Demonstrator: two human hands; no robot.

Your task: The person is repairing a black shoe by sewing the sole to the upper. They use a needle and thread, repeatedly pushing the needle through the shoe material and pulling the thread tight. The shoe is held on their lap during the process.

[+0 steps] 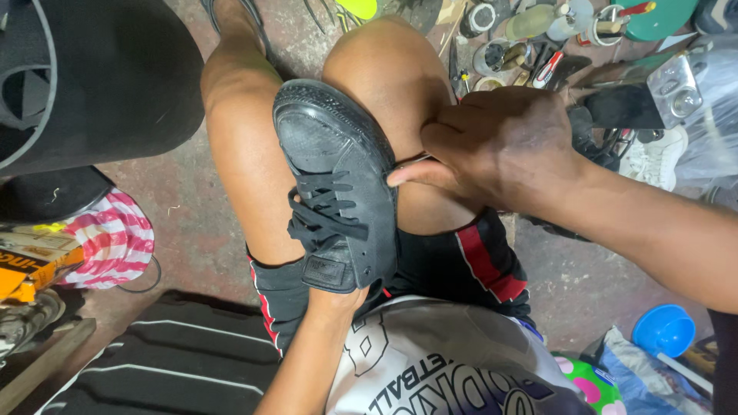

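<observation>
A black lace-up sneaker (338, 177) rests sole edge up between my bare knees, its toe pointing away from me. My left forearm runs up into the shoe's opening, and my left hand (336, 299) is hidden inside past the wrist, holding the shoe from within. My right hand (500, 146) comes in from the right, fingers curled and thumb pressed against the shoe's side by the sole edge. It pinches a thin pale needle (411, 161) right at that seam.
Jars, small tins and hand tools (523, 46) crowd the floor at the far right, beside a metal block (653, 96) and a white shoe (653, 157). A blue bowl (663, 330) sits at the near right. At the left lie a pink striped cloth (115, 238) and a large black roll (92, 77).
</observation>
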